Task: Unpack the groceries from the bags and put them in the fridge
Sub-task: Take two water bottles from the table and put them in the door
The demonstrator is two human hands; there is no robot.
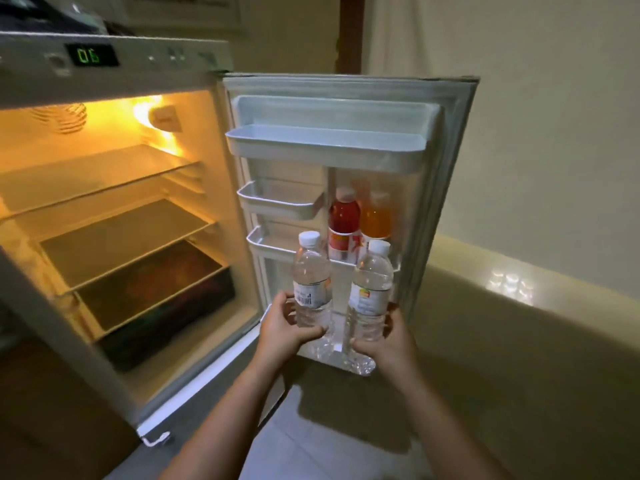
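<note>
The small fridge stands open, its door (pixel 346 109) swung out to the right. My left hand (pixel 282 332) grips a clear water bottle (pixel 311 282) with a white cap. My right hand (pixel 389 341) grips a second clear water bottle (pixel 370 296). Both bottles are upright in front of the lower part of the door. Behind them, in the lower door rack (pixel 266 242), stand a red drink bottle (pixel 343 220) and an orange drink bottle (pixel 375 220).
The lit fridge interior holds bare glass shelves (pixel 124 233) and a dark drawer (pixel 166 306) at the bottom. The door's top rack (pixel 325 143) and small middle rack (pixel 277 202) hold nothing. A cream wall and ledge (pixel 519 289) lie right of the door.
</note>
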